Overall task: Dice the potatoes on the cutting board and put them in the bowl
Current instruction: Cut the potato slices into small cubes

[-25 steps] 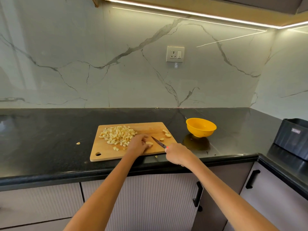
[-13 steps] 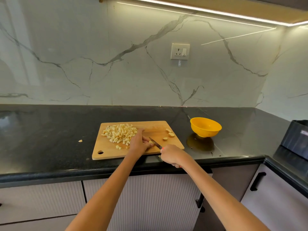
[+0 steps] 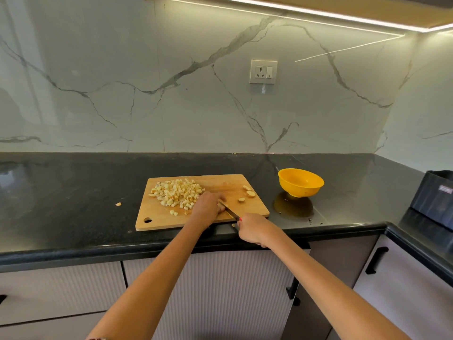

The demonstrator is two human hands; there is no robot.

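Right hand [image 3: 252, 229] has its grip clenched round the knife [image 3: 229, 211] handle, blade angled up-left across the cutting board [image 3: 215, 182]. Left hand [image 3: 207, 207] is curled over a small potato piece right at the blade; the piece is mostly hidden under the fingers, so I judge the grip is pinching it.

Risks, as judgement:
- Left fingertips sit touching or just beside the blade, and the piece is small, so a slip could nick a finger.
- Board's near edge lies close to the bench [image 3: 73, 192] front edge. A bit [image 3: 233, 225] already lies off the board by the right hand, and a stray piece [image 3: 118, 204] sits on the bench well left of it. More dice could roll off the front.
- Diced pile [image 3: 177, 192] covers the board's left half, just beside the left hand; a wrist sweep could scatter it.
- Three uncut slices [image 3: 247, 192] wait on the board's right side.
- Yellow bowl [image 3: 300, 181] stands right of the board, apart from it, and looks empty. Carrying dice across that gap may drop some.

Surface and room: glossy black stone bench, reflecting the bowl. White marble-veined backsplash with a wall socket [image 3: 263, 71]. Light strip [image 3: 294, 13] under the upper cabinet. Ribbed pale cabinet doors [image 3: 220, 290] with black handles below. Dark container [image 3: 436, 197] at far right, on the corner run.
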